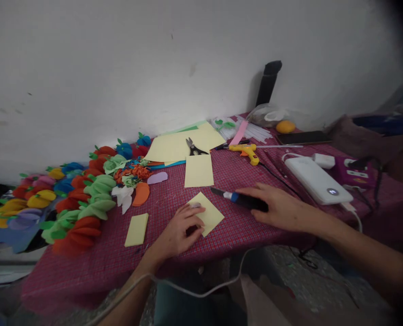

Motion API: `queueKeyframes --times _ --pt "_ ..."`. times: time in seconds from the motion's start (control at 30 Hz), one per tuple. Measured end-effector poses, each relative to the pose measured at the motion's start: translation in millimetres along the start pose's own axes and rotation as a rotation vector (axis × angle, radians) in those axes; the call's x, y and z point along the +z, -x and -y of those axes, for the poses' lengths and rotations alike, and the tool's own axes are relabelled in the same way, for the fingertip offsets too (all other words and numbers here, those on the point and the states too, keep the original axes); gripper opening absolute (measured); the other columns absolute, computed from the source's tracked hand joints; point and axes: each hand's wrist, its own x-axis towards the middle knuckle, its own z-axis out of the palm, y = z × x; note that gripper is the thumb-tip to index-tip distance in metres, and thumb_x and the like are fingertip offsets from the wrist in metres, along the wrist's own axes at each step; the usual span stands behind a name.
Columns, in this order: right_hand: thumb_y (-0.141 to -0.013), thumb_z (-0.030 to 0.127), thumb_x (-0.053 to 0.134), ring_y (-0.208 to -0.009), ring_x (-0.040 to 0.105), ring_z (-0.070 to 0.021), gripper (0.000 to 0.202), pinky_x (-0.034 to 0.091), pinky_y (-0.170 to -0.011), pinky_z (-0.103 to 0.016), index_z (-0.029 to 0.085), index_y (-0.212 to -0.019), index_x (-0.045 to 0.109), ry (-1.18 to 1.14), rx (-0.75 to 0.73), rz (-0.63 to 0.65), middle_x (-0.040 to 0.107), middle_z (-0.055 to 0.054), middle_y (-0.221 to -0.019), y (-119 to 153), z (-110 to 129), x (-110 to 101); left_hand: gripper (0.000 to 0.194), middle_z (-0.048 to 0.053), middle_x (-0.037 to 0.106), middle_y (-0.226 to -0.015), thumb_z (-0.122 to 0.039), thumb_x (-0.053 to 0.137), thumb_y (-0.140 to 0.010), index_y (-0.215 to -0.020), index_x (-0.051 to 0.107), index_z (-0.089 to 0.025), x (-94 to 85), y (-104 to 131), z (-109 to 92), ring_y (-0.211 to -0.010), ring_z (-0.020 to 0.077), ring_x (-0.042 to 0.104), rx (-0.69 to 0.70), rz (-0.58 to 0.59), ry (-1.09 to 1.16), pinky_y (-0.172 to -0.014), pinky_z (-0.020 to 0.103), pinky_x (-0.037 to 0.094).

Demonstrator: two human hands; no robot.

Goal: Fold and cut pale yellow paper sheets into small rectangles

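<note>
A pale yellow paper square lies turned cornerwise on the table near its front edge. My left hand rests on its left part, fingers bent and pressing it down. A small greyish spot shows by the fingertips; I cannot make out what it is. Just right of the square, my right hand is closed around the black handle of what look like scissors, with a blue band and a dark tip pointing left. Behind lies another yellow sheet, flat. A stack of narrow yellow paper sits left of my left hand.
Colourful paper pumpkins crowd the left side. Black-handled pliers lie on large yellow sheets. A yellow glue gun, white power bank and purple socket block stand right. A white cable crosses in front.
</note>
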Motion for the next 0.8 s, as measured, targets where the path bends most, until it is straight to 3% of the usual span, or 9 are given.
queueKeyframes --times 0.27,0.57,0.67,0.8 --pt "-0.068 0.012 0.052 -0.088 0.053 -0.0205 0.062 0.044 -0.074 -0.033 0.033 -0.125 0.040 -0.091 -0.100 0.145 0.052 -0.007 -0.099 51.3 27.1 9.5 0.013 0.007 0.056 -0.115 -0.019 0.041 -0.083 -0.083 0.055 -0.019 2.9 -2.4 0.0 -0.112 0.0180 0.045 -0.086 -0.076 0.111 -0.100 0.040 0.029" --pt "-0.068 0.009 0.051 -0.085 0.049 -0.0201 0.059 0.042 -0.074 -0.035 0.027 -0.124 0.043 -0.016 -0.091 0.074 0.050 -0.007 -0.093 44.1 30.5 32.7 0.012 0.008 0.054 -0.115 -0.024 0.044 -0.083 -0.080 0.054 -0.019 1.5 -0.9 -3.9 -0.113 0.0195 0.045 -0.097 -0.074 0.099 -0.098 0.038 0.032" --pt "-0.068 0.009 0.051 -0.084 0.049 -0.0202 0.059 0.042 -0.074 -0.035 0.027 -0.123 0.043 -0.003 -0.088 0.052 0.050 -0.007 -0.092 43.8 27.9 34.3 0.016 0.010 0.053 -0.117 -0.028 0.047 -0.081 -0.092 0.055 -0.019 0.7 -4.6 -5.6 -0.113 0.0211 0.044 -0.104 -0.086 0.044 -0.096 0.039 0.034" --pt "-0.068 0.008 0.050 -0.084 0.049 -0.0201 0.059 0.043 -0.074 -0.035 0.026 -0.124 0.042 -0.008 -0.099 0.043 0.051 -0.008 -0.094 45.4 25.9 35.4 0.035 0.007 0.044 -0.129 -0.029 0.035 -0.087 -0.120 0.044 -0.021 6.6 -15.8 -9.3 -0.123 0.0195 0.032 -0.050 -0.005 -0.125 -0.103 0.042 0.020"
